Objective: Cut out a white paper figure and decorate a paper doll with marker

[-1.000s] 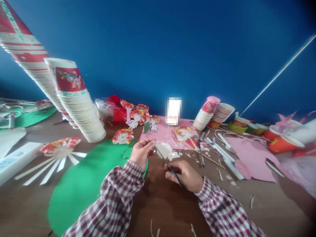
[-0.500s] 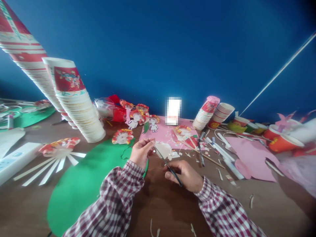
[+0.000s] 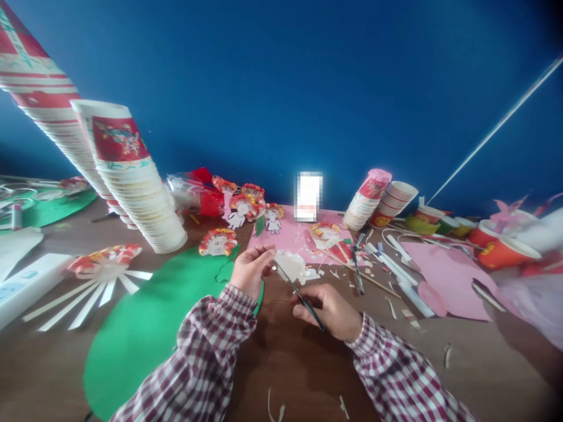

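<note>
Blue wall (image 3: 281, 88) backs a littered desk (image 3: 272, 375). Above it slants a black tool (image 3: 313, 312), held in the grip of the right hand (image 3: 338, 310); the left hand (image 3: 250, 271) pinches narrowly near its tip, on what I cannot tell. Fine work there seems the step; the next move calls for steadiness. Scraps (image 3: 311, 274) crowd beyond; cups (image 3: 143, 193) stand clear.

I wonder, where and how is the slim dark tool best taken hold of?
Probably take the slim dark tool by its thicker end, coming from the right, where the right hand holds it: it slants, thick end nearer the person, thin end pointing toward the fingertips of the left hand.
</note>
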Tool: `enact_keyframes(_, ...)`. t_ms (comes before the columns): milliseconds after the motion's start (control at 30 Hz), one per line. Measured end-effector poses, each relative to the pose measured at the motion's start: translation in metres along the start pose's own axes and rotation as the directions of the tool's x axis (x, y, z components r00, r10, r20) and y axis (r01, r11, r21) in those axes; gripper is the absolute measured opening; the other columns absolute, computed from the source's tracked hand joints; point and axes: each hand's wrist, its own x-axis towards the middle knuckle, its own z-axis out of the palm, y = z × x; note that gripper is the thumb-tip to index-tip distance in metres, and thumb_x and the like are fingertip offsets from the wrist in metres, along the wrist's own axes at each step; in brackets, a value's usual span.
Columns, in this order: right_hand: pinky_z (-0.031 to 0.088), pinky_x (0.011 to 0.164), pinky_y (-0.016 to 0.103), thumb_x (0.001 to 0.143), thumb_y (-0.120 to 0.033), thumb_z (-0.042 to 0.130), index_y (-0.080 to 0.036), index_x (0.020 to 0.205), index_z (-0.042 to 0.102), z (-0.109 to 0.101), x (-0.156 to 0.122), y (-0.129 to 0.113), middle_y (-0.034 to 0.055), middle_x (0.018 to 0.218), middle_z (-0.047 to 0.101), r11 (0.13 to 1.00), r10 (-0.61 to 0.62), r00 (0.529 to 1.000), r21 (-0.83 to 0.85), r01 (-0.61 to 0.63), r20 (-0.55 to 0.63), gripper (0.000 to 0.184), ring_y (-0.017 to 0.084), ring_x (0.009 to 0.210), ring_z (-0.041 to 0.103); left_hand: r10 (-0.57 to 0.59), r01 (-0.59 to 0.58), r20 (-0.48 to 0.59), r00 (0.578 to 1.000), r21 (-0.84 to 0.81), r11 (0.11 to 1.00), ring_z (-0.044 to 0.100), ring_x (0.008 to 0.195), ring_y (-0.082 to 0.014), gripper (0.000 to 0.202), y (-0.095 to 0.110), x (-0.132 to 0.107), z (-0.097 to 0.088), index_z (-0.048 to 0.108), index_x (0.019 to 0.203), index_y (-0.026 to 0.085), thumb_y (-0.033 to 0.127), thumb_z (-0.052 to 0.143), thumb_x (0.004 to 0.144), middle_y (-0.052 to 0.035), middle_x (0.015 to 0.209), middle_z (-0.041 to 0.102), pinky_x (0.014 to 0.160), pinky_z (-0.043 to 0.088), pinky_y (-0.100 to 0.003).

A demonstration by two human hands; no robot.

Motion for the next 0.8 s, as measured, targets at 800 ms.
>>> enact_keyframes(800, 0.042, 0.055, 0.021, 0.068, -0.035, 0.072, -0.012, 0.086, 0.067, -0.0008, 0.0012, 0.0026, 0.0007, 0.063, 0.059, 1.000, 0.016, 1.000, -0.015, -0.016, -0.025, 0.030, 0.011, 0.057, 0.051, 0.010, -0.009, 0.021, 1.000, -0.012, 1.000, 0.041, 0.040, -0.0011, 0.036, -0.0008, 0.0019, -0.0007, 0.063, 0.075, 0.010, 0.024, 0.080, 0.047, 0.0062, 0.050, 0.050, 0.037, 0.035, -0.012)
